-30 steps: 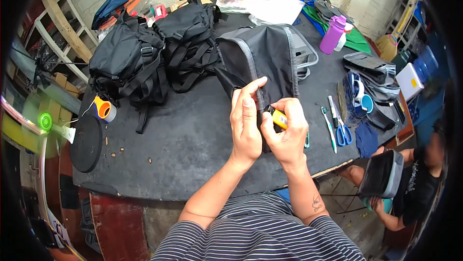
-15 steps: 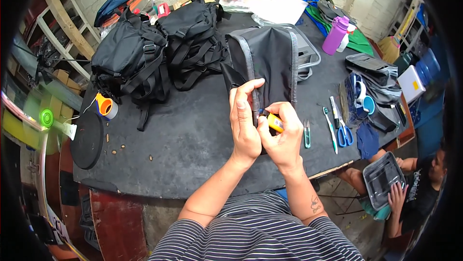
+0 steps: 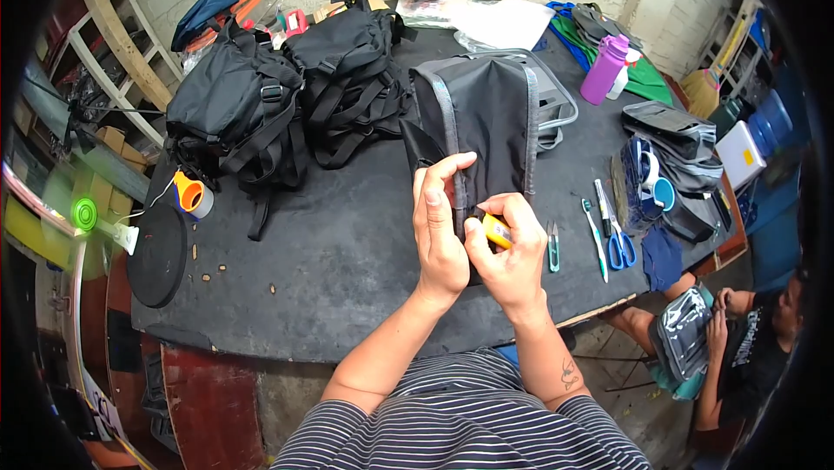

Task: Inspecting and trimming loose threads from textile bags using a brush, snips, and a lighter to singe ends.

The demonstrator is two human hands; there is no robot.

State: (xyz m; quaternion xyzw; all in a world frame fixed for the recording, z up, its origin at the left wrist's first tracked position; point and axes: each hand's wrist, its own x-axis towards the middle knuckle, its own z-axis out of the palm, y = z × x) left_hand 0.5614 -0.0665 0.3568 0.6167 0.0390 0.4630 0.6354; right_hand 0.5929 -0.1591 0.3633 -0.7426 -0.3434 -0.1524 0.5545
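Observation:
A black fabric bag [image 3: 491, 122] with grey-bound edges lies in front of me, its near end reaching my hands. My left hand [image 3: 441, 235] grips the bag's left bound edge, index finger stretched along it. In my right hand [image 3: 511, 248] is a small yellow lighter [image 3: 498, 231], held close against the same edge beside my left hand. My fingers hide the lighter's top and the bag's near end, and I cannot make out a flame.
Two black backpacks [image 3: 234, 114] stand at the left. Thread snips [image 3: 553, 248], a toothbrush [image 3: 596, 240] and blue-handled scissors [image 3: 620, 248] lie at right. A purple bottle [image 3: 605, 69] stands farther back. At lower right, a person [image 3: 738, 340] handles a clear-faced pouch [image 3: 684, 331].
My hands stay nearly in place; the lighter has shifted only slightly at the edge. At lower right, the other person has turned the pouch and moved their hands to its side.

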